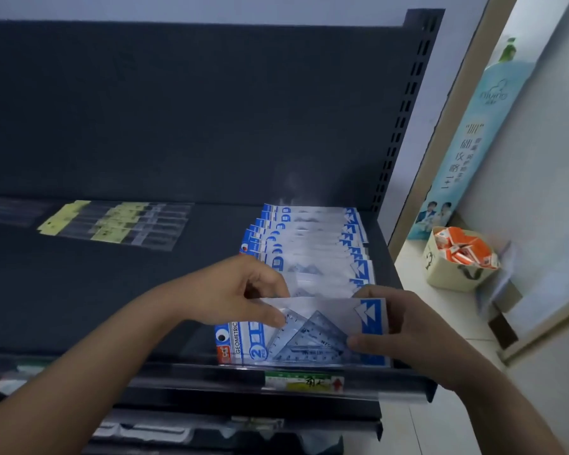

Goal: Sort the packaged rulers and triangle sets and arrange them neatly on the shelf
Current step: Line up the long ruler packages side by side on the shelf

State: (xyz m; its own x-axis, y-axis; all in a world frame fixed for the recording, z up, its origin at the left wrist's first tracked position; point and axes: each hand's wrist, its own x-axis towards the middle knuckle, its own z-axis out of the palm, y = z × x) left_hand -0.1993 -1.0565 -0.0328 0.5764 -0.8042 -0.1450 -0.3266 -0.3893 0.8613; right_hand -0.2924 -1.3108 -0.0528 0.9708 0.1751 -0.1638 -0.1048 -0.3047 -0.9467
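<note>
A blue-and-white packaged triangle set lies at the front right of the dark shelf. My left hand pinches its upper left edge between thumb and fingers. My right hand grips its right end, thumb on the front. Behind it, several matching triangle-set packs lie overlapped in a row running to the shelf's back. At the back left lie several clear ruler packs with yellow header cards.
The shelf's slotted upright bounds the right side. A price label sits on the front rail. To the right, a beige basket of orange cartons stands on a ledge by a tall blue box. Lower shelves hold more packs.
</note>
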